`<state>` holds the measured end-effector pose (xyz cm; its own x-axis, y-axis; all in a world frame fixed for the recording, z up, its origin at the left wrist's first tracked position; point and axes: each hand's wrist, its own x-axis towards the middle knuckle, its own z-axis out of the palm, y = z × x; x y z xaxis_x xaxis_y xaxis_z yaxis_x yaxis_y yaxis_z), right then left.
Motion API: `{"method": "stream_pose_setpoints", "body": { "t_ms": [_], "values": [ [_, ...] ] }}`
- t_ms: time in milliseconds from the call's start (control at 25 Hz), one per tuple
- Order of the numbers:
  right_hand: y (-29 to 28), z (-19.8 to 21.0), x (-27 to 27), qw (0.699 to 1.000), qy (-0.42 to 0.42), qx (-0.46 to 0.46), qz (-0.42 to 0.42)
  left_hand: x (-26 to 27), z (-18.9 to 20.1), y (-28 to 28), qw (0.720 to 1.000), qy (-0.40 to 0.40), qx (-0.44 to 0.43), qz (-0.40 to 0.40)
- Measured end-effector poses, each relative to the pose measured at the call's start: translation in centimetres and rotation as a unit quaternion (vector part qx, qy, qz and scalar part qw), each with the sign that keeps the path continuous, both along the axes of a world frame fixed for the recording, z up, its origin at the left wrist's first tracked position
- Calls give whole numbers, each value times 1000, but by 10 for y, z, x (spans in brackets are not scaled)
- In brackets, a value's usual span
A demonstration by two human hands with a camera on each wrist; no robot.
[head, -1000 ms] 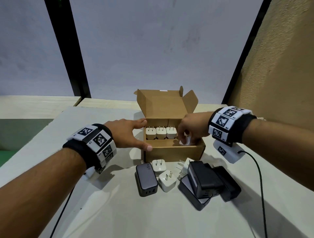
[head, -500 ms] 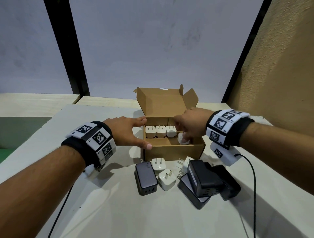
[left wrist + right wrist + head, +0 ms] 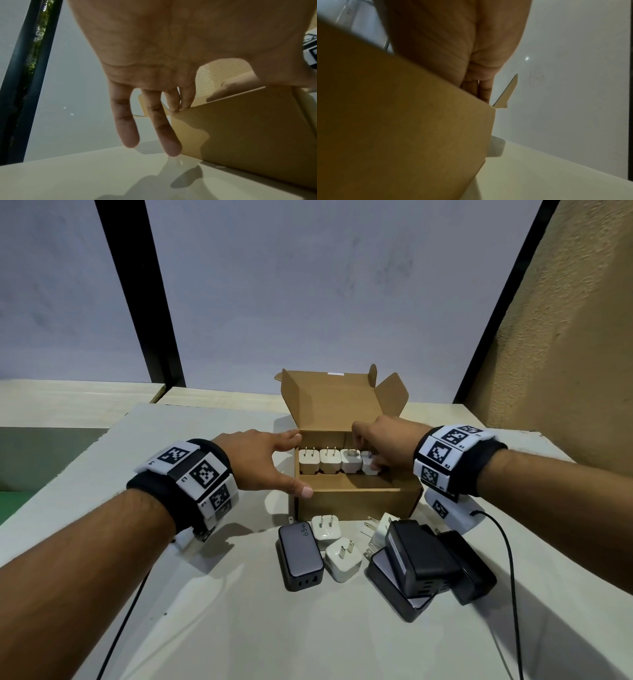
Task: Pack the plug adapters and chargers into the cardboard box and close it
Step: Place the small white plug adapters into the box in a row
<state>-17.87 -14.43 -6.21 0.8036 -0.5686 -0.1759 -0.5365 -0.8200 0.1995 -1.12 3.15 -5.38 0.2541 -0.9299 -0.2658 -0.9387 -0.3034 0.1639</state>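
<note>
The open cardboard box (image 3: 356, 503) stands mid-table with its lid (image 3: 329, 402) upright. Three white plug adapters (image 3: 329, 465) stand prongs-up in a row along its back wall. My right hand (image 3: 375, 460) reaches in from the right and pinches a fourth white adapter (image 3: 369, 469) at the right end of that row. My left hand (image 3: 287, 463) spans the box's left wall with straight fingers, its thumb on the front corner. In the left wrist view the left hand (image 3: 154, 121) touches the box's (image 3: 240, 128) top edge. The right wrist view shows the right hand's fingers (image 3: 484, 90) behind the box wall (image 3: 402, 121).
Loose on the table in front of the box lie a grey 65W charger (image 3: 301, 556), white adapters (image 3: 325, 527) (image 3: 342, 558) (image 3: 378, 529), a flat grey charger (image 3: 397, 594) and two black chargers (image 3: 421, 559) (image 3: 469, 573). A tan wall (image 3: 565, 337) rises on the right.
My right hand has carried the white adapter from the box's front right corner back to the row, beside the third adapter. The left hand has stayed on the box.
</note>
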Motion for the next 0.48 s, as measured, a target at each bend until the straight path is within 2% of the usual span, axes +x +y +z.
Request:
{"method": "stream_pose_setpoints", "body": {
  "t_ms": [200,320,480],
  "values": [
    [1,-1,0,1000,-17,-10,4,-1,2,1,1000,-5,2,-2],
    [8,16,-8,999,-26,-33,16,-1,3,0,1000,-4,1,1],
    [54,55,-34,990,-128,57,21,0,1,2,1000,12,-3,7]
  ]
}}
